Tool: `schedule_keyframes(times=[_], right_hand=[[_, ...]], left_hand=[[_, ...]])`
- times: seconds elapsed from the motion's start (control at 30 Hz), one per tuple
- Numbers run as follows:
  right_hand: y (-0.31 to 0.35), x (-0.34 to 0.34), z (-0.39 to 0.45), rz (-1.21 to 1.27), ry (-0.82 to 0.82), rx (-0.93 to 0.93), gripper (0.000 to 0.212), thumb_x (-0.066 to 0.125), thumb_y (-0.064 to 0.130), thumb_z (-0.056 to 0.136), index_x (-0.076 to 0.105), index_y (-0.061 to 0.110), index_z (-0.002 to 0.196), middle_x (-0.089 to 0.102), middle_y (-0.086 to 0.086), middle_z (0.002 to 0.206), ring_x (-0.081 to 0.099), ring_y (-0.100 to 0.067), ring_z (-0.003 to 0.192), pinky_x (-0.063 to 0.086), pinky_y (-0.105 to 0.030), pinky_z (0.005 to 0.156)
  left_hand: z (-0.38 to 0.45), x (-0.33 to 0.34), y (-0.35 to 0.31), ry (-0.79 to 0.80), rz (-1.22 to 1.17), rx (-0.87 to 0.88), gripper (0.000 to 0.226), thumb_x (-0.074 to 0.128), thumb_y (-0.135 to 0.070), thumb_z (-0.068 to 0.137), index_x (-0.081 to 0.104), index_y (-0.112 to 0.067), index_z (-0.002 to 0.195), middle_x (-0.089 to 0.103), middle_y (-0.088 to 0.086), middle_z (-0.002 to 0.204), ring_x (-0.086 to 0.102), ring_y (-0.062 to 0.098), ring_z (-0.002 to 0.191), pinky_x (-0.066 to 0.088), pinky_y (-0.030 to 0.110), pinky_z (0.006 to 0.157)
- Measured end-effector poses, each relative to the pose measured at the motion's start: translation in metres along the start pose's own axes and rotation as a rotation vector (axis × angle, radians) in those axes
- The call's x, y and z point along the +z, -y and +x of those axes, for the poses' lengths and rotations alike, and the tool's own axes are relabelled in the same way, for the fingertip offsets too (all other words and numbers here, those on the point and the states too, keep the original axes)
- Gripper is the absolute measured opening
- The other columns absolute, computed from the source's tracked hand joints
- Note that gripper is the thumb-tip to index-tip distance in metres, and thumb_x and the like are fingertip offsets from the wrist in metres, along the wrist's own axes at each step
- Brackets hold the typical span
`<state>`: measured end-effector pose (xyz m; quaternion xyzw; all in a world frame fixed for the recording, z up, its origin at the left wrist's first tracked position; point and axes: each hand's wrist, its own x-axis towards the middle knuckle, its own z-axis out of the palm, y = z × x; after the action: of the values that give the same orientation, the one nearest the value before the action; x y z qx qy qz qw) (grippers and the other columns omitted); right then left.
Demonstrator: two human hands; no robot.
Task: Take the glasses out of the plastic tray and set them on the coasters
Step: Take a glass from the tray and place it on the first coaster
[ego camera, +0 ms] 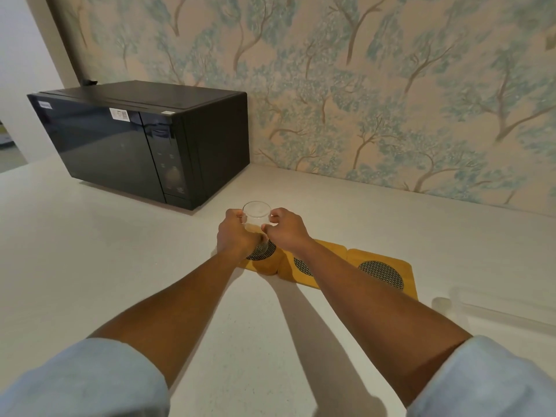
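Note:
A clear drinking glass stands upright over the leftmost wooden coaster, whose dark mesh centre shows below it. My left hand grips the glass from the left and my right hand from the right. Whether the base touches the coaster is hidden by my hands. Two more wooden coasters, the middle one and the right one, lie in a row; my right forearm crosses the middle one. A clear plastic tray sits at the right edge, with a second glass beside it, both faint.
A black microwave stands at the back left on the white counter. A wall with tree-patterned wallpaper runs behind the counter.

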<state>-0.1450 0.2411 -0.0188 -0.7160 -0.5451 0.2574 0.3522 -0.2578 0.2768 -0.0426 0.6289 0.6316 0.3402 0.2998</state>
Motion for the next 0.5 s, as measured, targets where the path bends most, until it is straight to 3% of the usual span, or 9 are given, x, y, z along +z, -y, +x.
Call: schedule_keyframes(times=[0.07, 0.17, 0.3, 0.43, 0.5], right_hand=[[-0.001, 0.001, -0.001, 0.007, 0.003, 0.001, 0.055, 0.067, 0.021, 0.088, 0.049, 0.007, 0.137, 0.058, -0.009, 0.135, 0.056, -0.024, 0.123, 0.044, -0.028, 0.093], [-0.002, 0.004, -0.001, 0.009, 0.004, 0.008, 0.056, 0.068, 0.019, 0.086, 0.048, 0.009, 0.138, 0.058, -0.007, 0.137, 0.055, -0.024, 0.124, 0.044, -0.027, 0.093], [-0.003, 0.006, -0.002, 0.000, 0.013, 0.013, 0.057, 0.069, 0.016, 0.083, 0.050, 0.010, 0.136, 0.058, -0.007, 0.136, 0.056, -0.024, 0.121, 0.044, -0.025, 0.087], [-0.005, 0.002, -0.007, -0.006, 0.016, 0.020, 0.049, 0.068, 0.019, 0.084, 0.054, 0.006, 0.129, 0.062, -0.013, 0.128, 0.060, -0.028, 0.116, 0.052, -0.038, 0.092], [-0.006, -0.004, -0.010, 0.013, 0.010, 0.024, 0.050, 0.066, 0.025, 0.087, 0.054, 0.006, 0.132, 0.061, -0.010, 0.129, 0.059, -0.024, 0.115, 0.049, -0.030, 0.086]], left_hand=[[0.000, 0.000, 0.002, 0.009, -0.028, -0.003, 0.071, 0.085, -0.020, 0.075, 0.045, -0.015, 0.134, 0.062, 0.009, 0.128, 0.060, 0.024, 0.103, 0.052, 0.029, 0.081], [0.001, 0.000, 0.004, 0.019, -0.047, -0.007, 0.078, 0.086, -0.020, 0.074, 0.043, -0.014, 0.138, 0.060, 0.010, 0.134, 0.060, 0.031, 0.117, 0.054, 0.037, 0.093], [0.002, -0.001, 0.004, 0.026, -0.029, 0.008, 0.075, 0.083, -0.020, 0.077, 0.040, -0.014, 0.139, 0.060, 0.012, 0.134, 0.061, 0.032, 0.117, 0.054, 0.037, 0.092], [-0.001, -0.001, 0.000, 0.023, -0.011, 0.027, 0.086, 0.084, -0.025, 0.076, 0.033, -0.015, 0.145, 0.057, 0.011, 0.138, 0.058, 0.032, 0.121, 0.053, 0.037, 0.093], [-0.006, -0.002, -0.007, -0.001, -0.015, 0.068, 0.098, 0.086, -0.028, 0.074, 0.026, -0.016, 0.150, 0.048, 0.009, 0.148, 0.051, 0.032, 0.131, 0.049, 0.039, 0.100]])
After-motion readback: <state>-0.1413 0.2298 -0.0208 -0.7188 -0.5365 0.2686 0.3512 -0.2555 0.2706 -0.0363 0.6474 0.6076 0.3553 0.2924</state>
